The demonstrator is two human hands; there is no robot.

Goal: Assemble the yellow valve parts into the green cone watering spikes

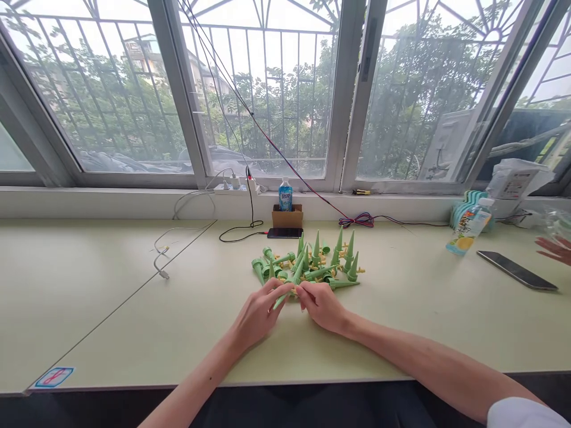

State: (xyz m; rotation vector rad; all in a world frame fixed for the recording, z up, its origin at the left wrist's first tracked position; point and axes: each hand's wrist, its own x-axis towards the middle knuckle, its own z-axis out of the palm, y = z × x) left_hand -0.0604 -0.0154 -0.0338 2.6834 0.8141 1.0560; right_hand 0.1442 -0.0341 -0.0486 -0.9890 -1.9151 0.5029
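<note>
Near the middle of the table, my left hand (261, 310) grips a green plant watering spike (279, 302), its pointed end angled down toward me. My right hand (322, 305) is closed at the spike's other end, thumb and finger pinched by a small yellow valve (294, 291). The fingertips partly cover the valve. Just beyond both hands lies a pile of similar green spikes (316, 252), several upright on their caps and others on their sides. Small yellow valves show among them.
Behind the pile are a black phone (285, 233) on a cable and a blue-labelled bottle (285, 196) in a cardboard box (286, 219). At right stand a drink bottle (470, 229) and another phone (517, 270), near another person's hand (555, 249). A white cable (163, 272) lies left.
</note>
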